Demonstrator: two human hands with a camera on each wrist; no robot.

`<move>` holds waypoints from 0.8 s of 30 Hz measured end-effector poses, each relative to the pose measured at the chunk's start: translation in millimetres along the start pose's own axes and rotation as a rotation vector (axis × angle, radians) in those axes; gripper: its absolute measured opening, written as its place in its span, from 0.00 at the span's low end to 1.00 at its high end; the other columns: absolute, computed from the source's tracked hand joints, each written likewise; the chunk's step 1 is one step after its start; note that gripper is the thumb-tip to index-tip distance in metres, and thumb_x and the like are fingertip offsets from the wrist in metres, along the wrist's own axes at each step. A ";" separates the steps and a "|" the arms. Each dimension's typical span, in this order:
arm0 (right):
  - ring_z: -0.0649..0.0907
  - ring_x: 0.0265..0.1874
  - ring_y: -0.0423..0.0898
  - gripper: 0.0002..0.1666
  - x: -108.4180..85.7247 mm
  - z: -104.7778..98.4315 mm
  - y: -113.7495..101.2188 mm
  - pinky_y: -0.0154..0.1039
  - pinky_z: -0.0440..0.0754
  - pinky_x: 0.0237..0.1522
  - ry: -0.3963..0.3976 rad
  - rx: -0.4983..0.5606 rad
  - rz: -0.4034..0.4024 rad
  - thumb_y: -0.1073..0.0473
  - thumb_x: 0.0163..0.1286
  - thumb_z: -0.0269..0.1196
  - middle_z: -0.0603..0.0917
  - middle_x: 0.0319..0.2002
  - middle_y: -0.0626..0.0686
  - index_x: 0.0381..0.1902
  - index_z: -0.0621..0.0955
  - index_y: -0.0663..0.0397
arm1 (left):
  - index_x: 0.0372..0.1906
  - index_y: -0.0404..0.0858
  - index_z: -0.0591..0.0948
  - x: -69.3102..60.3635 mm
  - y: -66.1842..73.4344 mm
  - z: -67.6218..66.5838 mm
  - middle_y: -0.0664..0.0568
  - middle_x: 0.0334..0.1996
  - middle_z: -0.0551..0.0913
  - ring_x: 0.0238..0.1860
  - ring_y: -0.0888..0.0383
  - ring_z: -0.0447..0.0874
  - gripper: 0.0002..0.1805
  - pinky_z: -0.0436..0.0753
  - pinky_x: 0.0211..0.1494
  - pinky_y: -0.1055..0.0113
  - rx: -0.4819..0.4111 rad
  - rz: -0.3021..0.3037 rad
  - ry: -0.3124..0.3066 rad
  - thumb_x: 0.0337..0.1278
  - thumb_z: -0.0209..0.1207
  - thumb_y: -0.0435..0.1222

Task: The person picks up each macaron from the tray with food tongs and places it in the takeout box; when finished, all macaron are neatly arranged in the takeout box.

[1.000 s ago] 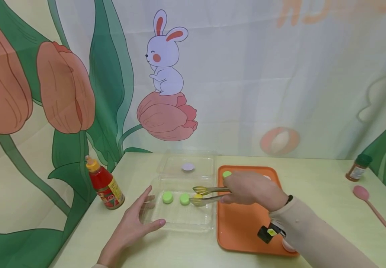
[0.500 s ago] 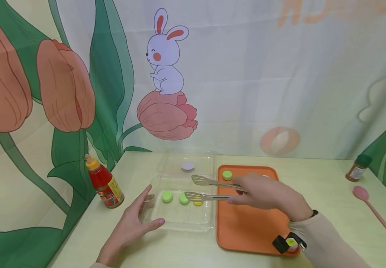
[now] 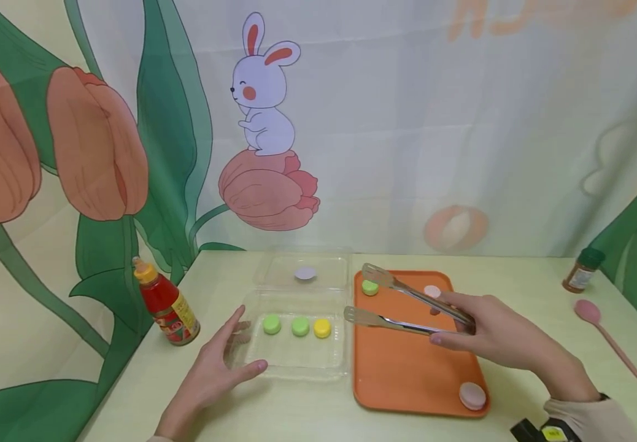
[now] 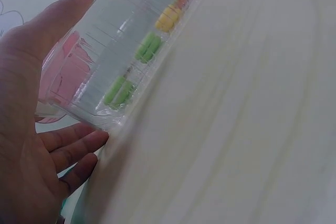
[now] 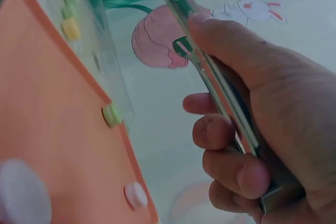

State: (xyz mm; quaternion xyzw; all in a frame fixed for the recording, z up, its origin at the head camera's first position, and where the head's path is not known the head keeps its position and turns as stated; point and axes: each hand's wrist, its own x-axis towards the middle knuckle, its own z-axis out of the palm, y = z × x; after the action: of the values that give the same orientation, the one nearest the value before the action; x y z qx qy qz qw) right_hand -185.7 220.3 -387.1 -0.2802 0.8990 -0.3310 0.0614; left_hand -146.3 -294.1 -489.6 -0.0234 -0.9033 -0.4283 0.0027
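My right hand [image 3: 495, 334] grips metal serving tongs [image 3: 407, 301] above the orange tray [image 3: 401, 374]; the tongs' jaws stand apart with nothing between them. My left hand [image 3: 210, 368] spreads its thumb and fingers at the left end of a clear plastic container [image 3: 296, 365], as the left wrist view also shows. Inside that container sit two green macarons [image 3: 271, 324] and a yellow macaron [image 3: 322, 328] in a row. On the tray, a green macaron [image 3: 370, 287] lies at the far left corner, a pale pink macaron [image 3: 432, 291] at the far right, another pink macaron [image 3: 472, 396] near right.
The container's raised lid [image 3: 274, 270] bears a pale oval label [image 3: 305, 273]. A red sauce bottle [image 3: 168, 307] with a yellow cap stands left. At right are a green-capped spice jar [image 3: 583, 270] and a pink spoon [image 3: 613, 344]. A printed cloth hangs behind.
My right hand has moved right with the tongs, away from the container to above the tray. The tongs have spread, leaving the yellow macaron in the container. My left hand has stayed put.
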 end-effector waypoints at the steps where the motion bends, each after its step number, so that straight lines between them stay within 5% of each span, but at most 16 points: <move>1: 0.70 0.19 0.35 0.22 -5.8 -0.8 4.2 0.34 0.71 0.24 0.022 0.005 0.005 0.37 0.74 0.75 0.70 0.21 0.39 0.56 0.83 0.38 | 0.92 0.60 0.53 0.0 -0.3 -0.1 0.49 0.81 0.75 0.80 0.43 0.74 0.65 0.64 0.83 0.28 0.000 0.000 0.001 0.57 0.80 0.60; 6: 0.71 0.20 0.35 0.21 -34.7 -3.5 26.2 0.34 0.71 0.24 0.149 -0.026 0.027 0.43 0.75 0.76 0.72 0.22 0.37 0.61 0.82 0.30 | 0.92 0.59 0.53 -0.5 -1.8 0.3 0.48 0.81 0.75 0.79 0.45 0.76 0.65 0.62 0.84 0.27 -0.006 0.013 0.003 0.57 0.81 0.59; 12: 0.70 0.19 0.36 0.18 -58.3 -0.5 49.0 0.35 0.68 0.21 0.268 -0.085 0.076 0.48 0.77 0.75 0.72 0.22 0.40 0.60 0.82 0.34 | 0.92 0.61 0.53 0.2 -1.2 0.0 0.49 0.81 0.75 0.79 0.46 0.77 0.64 0.62 0.84 0.27 -0.005 0.009 -0.001 0.58 0.80 0.59; 24: 0.69 0.20 0.38 0.21 -55.8 20.0 78.4 0.35 0.66 0.22 0.345 -0.150 0.220 0.43 0.79 0.72 0.72 0.22 0.43 0.55 0.83 0.51 | 0.92 0.61 0.53 0.1 -1.2 0.4 0.48 0.81 0.74 0.78 0.46 0.77 0.64 0.63 0.84 0.28 -0.011 0.006 -0.003 0.58 0.80 0.59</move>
State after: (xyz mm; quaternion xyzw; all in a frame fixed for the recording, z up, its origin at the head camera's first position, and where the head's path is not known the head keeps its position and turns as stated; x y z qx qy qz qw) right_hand -169.4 288.4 -456.2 -0.1232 0.9435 -0.2974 -0.0786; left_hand -146.4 -294.5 -490.8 -0.0266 -0.9010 -0.4331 0.0025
